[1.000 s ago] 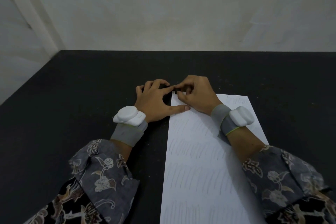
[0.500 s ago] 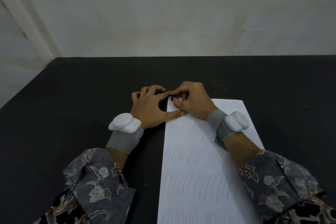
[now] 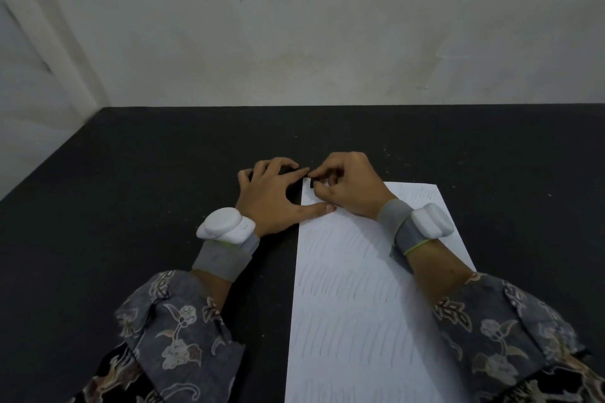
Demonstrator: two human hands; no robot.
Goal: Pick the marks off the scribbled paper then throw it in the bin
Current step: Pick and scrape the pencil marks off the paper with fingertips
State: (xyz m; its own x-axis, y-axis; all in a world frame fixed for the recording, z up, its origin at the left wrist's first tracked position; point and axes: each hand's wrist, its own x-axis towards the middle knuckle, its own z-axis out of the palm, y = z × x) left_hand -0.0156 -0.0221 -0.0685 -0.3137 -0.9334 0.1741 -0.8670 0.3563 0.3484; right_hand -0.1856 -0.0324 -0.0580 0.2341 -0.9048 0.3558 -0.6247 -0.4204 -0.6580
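Observation:
A white sheet of paper (image 3: 353, 298) with rows of faint pencil scribbles lies on the black table (image 3: 131, 206). My right hand (image 3: 355, 191) sits at the sheet's far left corner, its fingers curled and pinching a small black object (image 3: 311, 185) that looks like an eraser, held against the paper. My left hand (image 3: 276, 201) lies spread just left of the sheet. Its thumb presses on the paper's left edge and its index fingertip touches the corner beside my right fingers. No bin is in view.
A pale wall (image 3: 327, 26) rises behind the table's far edge. The table's left edge runs diagonally at the left, with a light floor or wall (image 3: 29, 141) beyond it. White sensor units are strapped to both wrists.
The view has tilted up a little, so the hands sit lower in the frame. Both hands stay at the paper's far left corner, the right fingers shifting slightly there.

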